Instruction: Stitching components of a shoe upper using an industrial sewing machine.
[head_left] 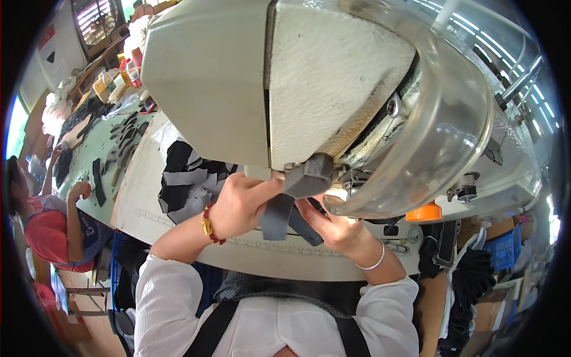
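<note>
Under the big cream sewing machine head (339, 77), my two hands hold a dark grey fabric piece (276, 219) whose ends hang toward me. My left hand (238, 202) is closed on its left side, fingertips partly hidden behind a dark grey block (312, 175) below the machine head. On the other side my right hand (336, 229) pinches the darker part of the fabric, its thumb pointing up and left. Right of my hands curves a clear plastic guard (440, 137). The needle area is mostly hidden from view.
Loose grey and black fabric pieces (184, 187) lie left of my hands on the pale table (250, 253), which has a ruler strip. An orange round part (424, 212) sits right. A co-worker (56, 223) works at a green table (89, 172) with dark cut pieces.
</note>
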Motion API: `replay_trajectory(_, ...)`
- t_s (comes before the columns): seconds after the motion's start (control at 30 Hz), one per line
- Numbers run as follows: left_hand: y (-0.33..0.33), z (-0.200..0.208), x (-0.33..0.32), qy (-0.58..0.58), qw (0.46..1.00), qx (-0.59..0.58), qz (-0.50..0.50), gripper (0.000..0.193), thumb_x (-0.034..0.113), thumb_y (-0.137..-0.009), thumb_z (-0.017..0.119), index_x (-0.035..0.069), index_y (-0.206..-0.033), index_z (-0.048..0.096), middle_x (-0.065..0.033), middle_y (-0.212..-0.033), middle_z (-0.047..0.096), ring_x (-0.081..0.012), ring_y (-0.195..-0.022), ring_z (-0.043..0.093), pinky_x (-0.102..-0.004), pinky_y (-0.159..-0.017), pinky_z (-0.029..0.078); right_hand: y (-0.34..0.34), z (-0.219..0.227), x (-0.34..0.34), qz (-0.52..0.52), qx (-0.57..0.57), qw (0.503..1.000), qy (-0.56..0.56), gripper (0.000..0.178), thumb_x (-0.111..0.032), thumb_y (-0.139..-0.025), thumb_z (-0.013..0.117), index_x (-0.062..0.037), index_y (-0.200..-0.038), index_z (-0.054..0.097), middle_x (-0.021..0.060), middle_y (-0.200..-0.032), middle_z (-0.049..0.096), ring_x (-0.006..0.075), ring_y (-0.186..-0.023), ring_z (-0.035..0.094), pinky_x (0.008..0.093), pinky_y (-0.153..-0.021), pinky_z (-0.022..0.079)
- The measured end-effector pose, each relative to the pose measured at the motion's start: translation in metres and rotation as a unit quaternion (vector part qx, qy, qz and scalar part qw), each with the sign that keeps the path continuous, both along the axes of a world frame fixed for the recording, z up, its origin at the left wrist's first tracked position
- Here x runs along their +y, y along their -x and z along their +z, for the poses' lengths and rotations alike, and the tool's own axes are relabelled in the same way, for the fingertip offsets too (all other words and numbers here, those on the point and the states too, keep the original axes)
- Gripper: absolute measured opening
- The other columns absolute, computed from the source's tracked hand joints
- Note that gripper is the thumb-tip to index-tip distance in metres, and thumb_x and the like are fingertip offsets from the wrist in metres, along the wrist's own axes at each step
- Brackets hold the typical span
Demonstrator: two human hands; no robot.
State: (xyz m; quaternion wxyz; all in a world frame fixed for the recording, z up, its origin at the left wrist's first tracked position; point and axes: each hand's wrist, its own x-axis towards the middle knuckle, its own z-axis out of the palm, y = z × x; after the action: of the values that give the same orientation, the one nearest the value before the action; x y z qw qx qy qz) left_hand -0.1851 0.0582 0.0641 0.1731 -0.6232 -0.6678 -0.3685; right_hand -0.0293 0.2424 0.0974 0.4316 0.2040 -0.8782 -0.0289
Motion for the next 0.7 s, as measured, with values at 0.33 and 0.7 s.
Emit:
replay_trajectory(0.33,-0.018,0.006,0.005,-0.038,0.998,0.050,-0.005,0.030,0.005,-0.071,0.067,0.005,-0.101,0.066,-0.0137,-0.103,0.070,-0.0255,-0.072,0.067,-0.0335,-0.057,0.054,-0.021,0.019,-0.005,-0.052,-0.073,0.996,-0.011,0.043,0.003,-0.072,0.064,0.0008,-0.114,0.074,0.0141,-0.103,0.073,0.0293,-0.091,0.072,0.0362,-0.081,0.058)
replay_trajectory(0.7,-0.040,0.028,0.005,-0.028,0.972,0.226,0.053,0.022,0.009,-0.075,0.069,0.007,-0.096,0.065,-0.0108,-0.101,0.068,-0.0242,-0.090,0.071,-0.0299,-0.061,0.058,-0.031,-0.024,0.025,-0.016,-0.122,0.987,0.103,0.024,-0.020,-0.085,0.071,-0.0101,-0.107,0.068,0.0072,-0.100,0.067,0.0279,-0.093,0.067,0.0483,-0.086,0.053)
